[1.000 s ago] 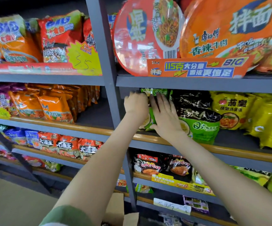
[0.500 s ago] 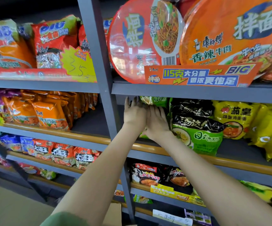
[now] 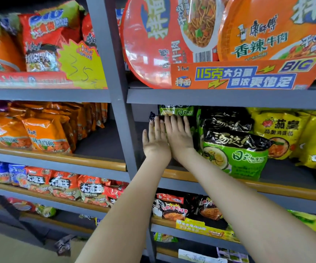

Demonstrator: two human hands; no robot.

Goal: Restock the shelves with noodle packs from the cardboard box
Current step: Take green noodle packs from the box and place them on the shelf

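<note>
A green and black noodle pack (image 3: 175,110) stands at the left end of the middle right shelf (image 3: 229,184), mostly hidden behind my hands. My left hand (image 3: 156,140) and my right hand (image 3: 179,135) lie side by side with straight fingers flat against its front. Only the pack's top edge and a black corner show above my fingertips. Right of my hands stands a row of the same green and black packs (image 3: 233,149). The cardboard box is out of view.
A grey upright post (image 3: 115,92) runs just left of my left hand. Yellow packs (image 3: 286,133) fill the shelf further right. Orange packs (image 3: 45,135) sit on the left bay's shelf, round bowl noodles (image 3: 164,38) above, red packs (image 3: 89,188) below.
My hands have pushed deeper into the shelf with the pack, and my left hand's fingers have straightened flat beside my right hand. The camera has moved closer.
</note>
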